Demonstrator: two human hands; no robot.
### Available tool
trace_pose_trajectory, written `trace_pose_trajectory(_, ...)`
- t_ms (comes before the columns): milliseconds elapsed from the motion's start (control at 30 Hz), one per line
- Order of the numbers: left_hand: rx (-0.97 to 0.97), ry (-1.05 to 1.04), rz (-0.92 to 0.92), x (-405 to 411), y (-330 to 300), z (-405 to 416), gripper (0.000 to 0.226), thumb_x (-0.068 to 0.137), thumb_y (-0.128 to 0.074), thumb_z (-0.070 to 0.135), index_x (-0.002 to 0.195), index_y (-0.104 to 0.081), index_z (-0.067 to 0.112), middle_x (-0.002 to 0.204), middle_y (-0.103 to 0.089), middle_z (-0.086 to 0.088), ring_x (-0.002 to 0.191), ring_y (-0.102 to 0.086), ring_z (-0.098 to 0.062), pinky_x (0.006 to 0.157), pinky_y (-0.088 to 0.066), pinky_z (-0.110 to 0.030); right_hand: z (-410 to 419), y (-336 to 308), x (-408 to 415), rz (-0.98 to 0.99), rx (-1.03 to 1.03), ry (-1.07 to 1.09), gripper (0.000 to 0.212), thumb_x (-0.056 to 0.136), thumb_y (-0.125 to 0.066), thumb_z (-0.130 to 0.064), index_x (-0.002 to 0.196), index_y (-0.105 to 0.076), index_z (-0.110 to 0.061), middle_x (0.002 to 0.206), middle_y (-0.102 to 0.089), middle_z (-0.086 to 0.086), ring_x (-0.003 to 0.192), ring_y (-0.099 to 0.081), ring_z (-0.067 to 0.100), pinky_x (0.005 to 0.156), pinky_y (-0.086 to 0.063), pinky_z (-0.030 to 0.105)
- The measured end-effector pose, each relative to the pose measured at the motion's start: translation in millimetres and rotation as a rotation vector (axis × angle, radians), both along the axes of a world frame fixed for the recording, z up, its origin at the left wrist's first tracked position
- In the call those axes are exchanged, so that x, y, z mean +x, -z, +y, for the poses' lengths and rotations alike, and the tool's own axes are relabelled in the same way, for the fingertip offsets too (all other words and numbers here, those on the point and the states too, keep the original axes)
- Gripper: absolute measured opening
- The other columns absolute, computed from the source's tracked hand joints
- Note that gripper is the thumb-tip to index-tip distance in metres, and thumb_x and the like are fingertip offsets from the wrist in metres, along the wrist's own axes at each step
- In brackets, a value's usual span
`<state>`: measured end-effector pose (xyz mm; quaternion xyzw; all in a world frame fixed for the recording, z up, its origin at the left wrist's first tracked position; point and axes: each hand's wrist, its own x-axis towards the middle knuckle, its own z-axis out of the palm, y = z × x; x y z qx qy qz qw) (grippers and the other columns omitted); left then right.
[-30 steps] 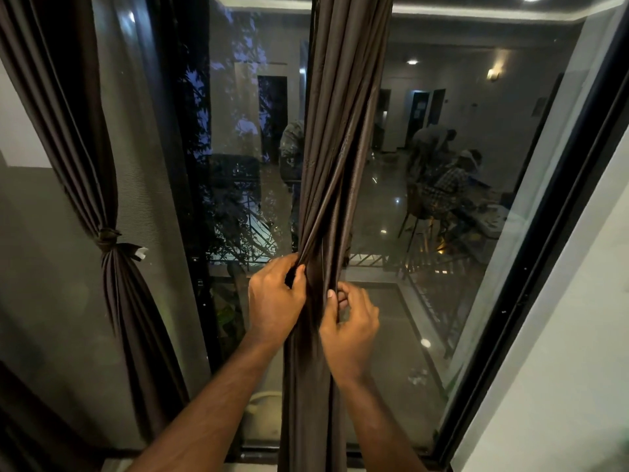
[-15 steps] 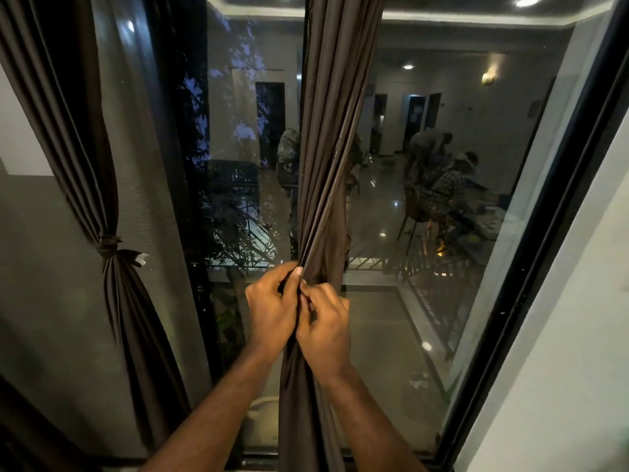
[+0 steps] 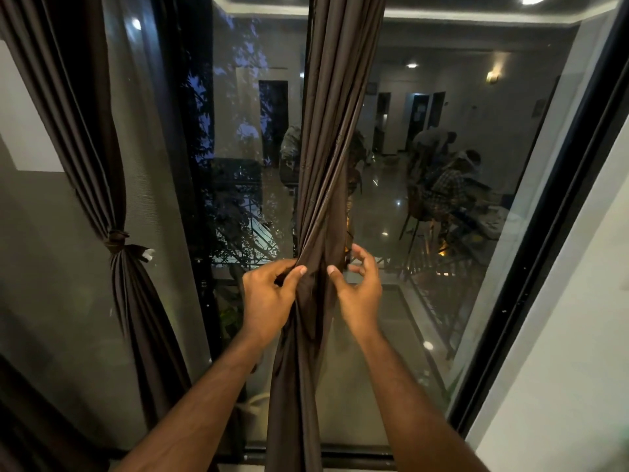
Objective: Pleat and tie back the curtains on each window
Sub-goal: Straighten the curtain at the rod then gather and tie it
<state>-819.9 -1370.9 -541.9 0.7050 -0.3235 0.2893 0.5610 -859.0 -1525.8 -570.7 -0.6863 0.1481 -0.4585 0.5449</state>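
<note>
Seen from the head camera, the dark brown pleated fabric curtain at the left window edge (image 3: 98, 158), at about nine o'clock, is already gathered and cinched at its waist by a knotted brown tie-back band (image 3: 117, 240), so that one looks finished. The second dark brown gathered curtain (image 3: 326, 148) hangs down the middle from twelve to six o'clock in front of the dark glass window pane (image 3: 442, 301), bunched into folds but with no tie visible around it. The left hand (image 3: 269, 298), just below centre, has its fingers and thumb curled around the bunched folds, pinching them together. The right hand (image 3: 360, 291), at its three o'clock side, has loosely bent fingers apart from the cloth, only the thumb tip near it, holding nothing. By my judgement, pleating here is nearly done; wrapping and knotting remain.
</note>
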Motion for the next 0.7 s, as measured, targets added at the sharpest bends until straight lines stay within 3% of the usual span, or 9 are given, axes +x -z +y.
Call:
trace_pose_trajectory(67, 0.004, 0.015, 0.013, 0.2, 0.5, -0.7, 0.010, 0.087, -0.077, 0.015, 0.095, -0.079, 0.010, 0.080, -0.075, 0.006, 0.074, -0.071, -0.008, 0.068, -0.059, -0.040, -5.5, -5.3, 5.3, 0.050, 0.045, -0.071, 0.041, 0.086, -0.080, -0.015, 0.123, -0.065, -0.021, 0.108, -0.069, -0.010, 0.094, -0.064, 0.001, 0.084, -0.055, 0.023)
trace_pose_trajectory(133, -0.002, 0.008, 0.015, 0.0, 0.1, -1.3, 0.009, 0.087, -0.078, 0.013, 0.095, -0.079, 0.009, 0.081, -0.075, 0.006, 0.074, -0.070, -0.005, 0.068, -0.059, -0.039, -7.0, -5.0, 3.7, 0.066, -0.077, 0.019, 0.017, 0.086, -0.078, -0.011, 0.101, -0.073, -0.018, 0.085, -0.070, -0.012, 0.077, -0.065, -0.002, 0.073, -0.056, 0.026)
trace_pose_trajectory(200, 0.001, -0.030, -0.011, 1.1, -0.8, -1.0, 0.006, 0.086, -0.078, 0.011, 0.092, -0.079, 0.008, 0.079, -0.075, 0.005, 0.072, -0.069, -0.006, 0.066, -0.059, -0.039, -5.8, -0.6, -2.0, 0.027, -0.087, 0.173, 0.007, 0.085, -0.078, -0.012, 0.090, -0.074, -0.015, 0.076, -0.068, -0.009, 0.068, -0.062, 0.000, 0.066, -0.048, 0.024)
trace_pose_trajectory(300, 0.040, -0.089, -0.032, 5.0, -0.3, -1.0, 0.005, 0.088, -0.076, 0.013, 0.088, -0.077, 0.008, 0.075, -0.073, 0.002, 0.068, -0.068, -0.012, 0.063, -0.057, -0.040, 5.3, 8.2, -9.3, -0.040, -0.157, 0.334, 0.006, 0.086, -0.076, -0.010, 0.090, -0.071, -0.010, 0.080, -0.063, -0.002, 0.066, -0.057, 0.008, 0.065, -0.046, 0.025)
trace_pose_trajectory(433, 0.056, -0.150, -0.071, 9.5, 1.9, -2.4, 0.009, 0.088, -0.074, 0.016, 0.091, -0.077, 0.008, 0.075, -0.072, -0.001, 0.066, -0.067, -0.017, 0.061, -0.056, -0.041, 34.1, 17.0, -16.1, -0.118, -0.338, 0.295, 0.014, 0.090, -0.069, -0.014, 0.103, -0.071, -0.009, 0.090, -0.066, 0.001, 0.078, -0.064, 0.020, 0.070, -0.055, 0.038)
trace_pose_trajectory(533, 0.055, -0.133, -0.045, 10.1, 4.4, -5.4, 0.018, 0.088, -0.069, 0.026, 0.093, -0.078, 0.010, 0.080, -0.075, -0.001, 0.070, -0.070, -0.018, 0.064, -0.057, -0.040, 52.2, 22.8, -17.7, -0.142, -0.437, 0.205, 0.023, 0.093, -0.062, -0.022, 0.112, -0.071, -0.012, 0.096, -0.068, -0.002, 0.082, -0.066, 0.018, 0.074, -0.056, 0.041)
trace_pose_trajectory(700, 0.004, -0.035, 0.064, 6.4, 7.0, -7.6, 0.020, 0.091, -0.065, 0.034, 0.093, -0.079, 0.020, 0.081, -0.075, 0.011, 0.073, -0.070, -0.005, 0.066, -0.057, -0.039, 61.1, 23.6, -11.3, -0.091, -0.572, 0.150, 0.026, 0.097, -0.057, -0.016, 0.117, -0.073, -0.011, 0.103, -0.068, -0.004, 0.094, -0.062, 0.009, 0.077, -0.052, 0.035)
